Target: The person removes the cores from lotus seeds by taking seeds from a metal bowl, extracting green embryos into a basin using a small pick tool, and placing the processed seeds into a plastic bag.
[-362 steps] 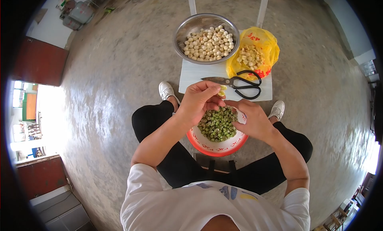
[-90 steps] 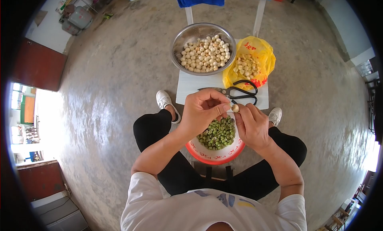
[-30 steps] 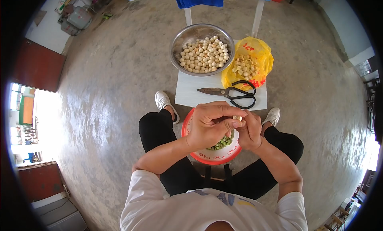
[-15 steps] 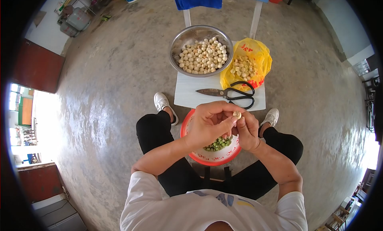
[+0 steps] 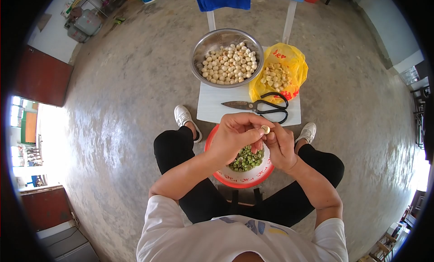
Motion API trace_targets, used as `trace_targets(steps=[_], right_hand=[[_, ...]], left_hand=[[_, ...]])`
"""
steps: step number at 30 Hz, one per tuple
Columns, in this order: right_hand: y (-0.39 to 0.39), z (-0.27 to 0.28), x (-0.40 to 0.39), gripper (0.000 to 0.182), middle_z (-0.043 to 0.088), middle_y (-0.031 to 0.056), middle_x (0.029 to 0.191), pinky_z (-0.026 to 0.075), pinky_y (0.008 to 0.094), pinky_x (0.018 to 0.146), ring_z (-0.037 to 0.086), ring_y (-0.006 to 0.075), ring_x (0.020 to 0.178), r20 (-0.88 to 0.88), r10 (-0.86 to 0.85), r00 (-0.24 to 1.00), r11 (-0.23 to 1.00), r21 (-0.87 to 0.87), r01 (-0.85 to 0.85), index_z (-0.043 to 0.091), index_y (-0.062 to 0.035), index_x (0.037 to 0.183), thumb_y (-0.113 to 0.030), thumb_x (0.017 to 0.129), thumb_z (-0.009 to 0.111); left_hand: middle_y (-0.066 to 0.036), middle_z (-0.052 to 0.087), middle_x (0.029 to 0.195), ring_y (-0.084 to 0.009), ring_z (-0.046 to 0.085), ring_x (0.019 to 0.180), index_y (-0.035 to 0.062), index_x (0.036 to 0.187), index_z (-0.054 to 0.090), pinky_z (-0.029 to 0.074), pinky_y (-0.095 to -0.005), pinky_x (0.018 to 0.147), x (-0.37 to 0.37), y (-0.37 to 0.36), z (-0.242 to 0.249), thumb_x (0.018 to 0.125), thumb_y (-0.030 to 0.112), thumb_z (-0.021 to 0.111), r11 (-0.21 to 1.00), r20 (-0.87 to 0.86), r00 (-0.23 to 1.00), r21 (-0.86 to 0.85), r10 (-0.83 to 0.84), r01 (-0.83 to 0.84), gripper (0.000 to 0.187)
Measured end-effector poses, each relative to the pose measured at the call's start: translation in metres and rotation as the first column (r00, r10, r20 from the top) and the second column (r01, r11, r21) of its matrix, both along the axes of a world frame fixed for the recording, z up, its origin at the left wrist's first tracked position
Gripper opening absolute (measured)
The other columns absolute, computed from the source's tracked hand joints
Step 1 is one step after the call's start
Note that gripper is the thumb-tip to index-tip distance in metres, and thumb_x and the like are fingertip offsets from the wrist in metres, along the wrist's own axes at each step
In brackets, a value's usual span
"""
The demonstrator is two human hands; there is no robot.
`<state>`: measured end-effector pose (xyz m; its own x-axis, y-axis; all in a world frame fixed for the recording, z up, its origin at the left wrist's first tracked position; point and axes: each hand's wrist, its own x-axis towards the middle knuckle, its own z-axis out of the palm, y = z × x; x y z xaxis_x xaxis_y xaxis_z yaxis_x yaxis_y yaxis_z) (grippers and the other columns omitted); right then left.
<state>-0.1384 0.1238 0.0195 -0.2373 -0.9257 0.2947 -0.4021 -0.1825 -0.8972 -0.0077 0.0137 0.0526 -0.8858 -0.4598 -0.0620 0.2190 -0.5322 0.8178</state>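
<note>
A small pale, round lotus seed (image 5: 266, 129) is held at the fingertips, above the basin. My left hand (image 5: 235, 137) pinches it between thumb and forefinger, the other fingers curled beneath. From the other side, my right hand (image 5: 282, 148) is closed, its thumb and fingertips pressed at the same seed. Below both hands a red-rimmed white basin (image 5: 253, 183) contains many green husk pieces (image 5: 246, 160); my left hand hides part of it.
On a white chair seat (image 5: 210, 101) stand a steel bowl (image 5: 197, 67) full of pale seeds and a yellow plastic bag (image 5: 296, 65) with pale pieces inside. Black-handled scissors (image 5: 255, 106) lie in front of them. A blue cloth (image 5: 224, 0) hangs on the chair back.
The seed has shifted slightly left and down and turned between the fingertips. My left hand's lower fingers have moved, so more green husks show in the basin.
</note>
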Motion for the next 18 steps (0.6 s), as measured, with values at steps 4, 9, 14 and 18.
trace_targets(steps=[4, 9, 14, 18], right_hand=[[-0.001, 0.01, -0.004, 0.021, 0.054, 0.0148, 0.068, 0.043, 0.0359, 0.051, 0.055, 0.0328, 0.057, -0.025, 0.047, 0.999, 0.996, -0.07, -0.048, 0.05, 0.0008, 0.086, -0.017, 0.095, 0.046], [-0.004, 0.011, -0.006, 0.02, 0.05, 0.0139, 0.066, 0.043, 0.0376, 0.05, 0.053, 0.033, 0.055, -0.154, -0.033, 0.988, 0.997, -0.077, 0.021, 0.051, 0.0, 0.086, -0.018, 0.094, 0.048], [-0.006, 0.014, -0.005, 0.02, 0.049, 0.0135, 0.065, 0.041, 0.0362, 0.049, 0.052, 0.032, 0.054, -0.226, -0.102, 0.969, 0.987, -0.144, 0.07, 0.052, 0.0005, 0.082, -0.016, 0.093, 0.048], [-0.009, 0.014, 0.006, 0.021, 0.05, 0.0133, 0.064, 0.038, 0.0332, 0.048, 0.051, 0.0284, 0.053, -0.063, -0.145, 0.987, 0.984, -0.118, 0.137, 0.052, 0.001, 0.082, -0.016, 0.094, 0.048]], left_hand=[[-0.012, 0.065, 0.09, -0.012, 0.06, 0.062, -0.0044, 0.1, 0.064, 0.049, -0.0223, 0.051, 0.0, -0.002, -0.005, 0.087, -0.001, 0.056, 1.0, 0.012, 1.0, 0.031, 0.004, -0.004, 0.016], [-0.012, 0.065, 0.09, -0.012, 0.061, 0.063, -0.003, 0.101, 0.064, 0.049, -0.0225, 0.052, -0.001, 0.0, -0.008, 0.087, 0.002, 0.058, 0.994, -0.008, 1.0, 0.106, -0.011, 0.012, 0.016], [-0.009, 0.065, 0.084, -0.0104, 0.059, 0.064, 0.0005, 0.101, 0.065, 0.047, -0.0205, 0.051, -0.004, 0.003, -0.008, 0.086, 0.006, 0.061, 0.973, -0.047, 0.999, 0.229, -0.005, 0.016, 0.016], [-0.005, 0.064, 0.081, -0.0076, 0.056, 0.061, 0.0038, 0.098, 0.066, 0.044, -0.0182, 0.05, -0.005, 0.004, -0.01, 0.085, 0.007, 0.062, 0.979, -0.056, 0.998, 0.204, 0.025, -0.013, 0.013]])
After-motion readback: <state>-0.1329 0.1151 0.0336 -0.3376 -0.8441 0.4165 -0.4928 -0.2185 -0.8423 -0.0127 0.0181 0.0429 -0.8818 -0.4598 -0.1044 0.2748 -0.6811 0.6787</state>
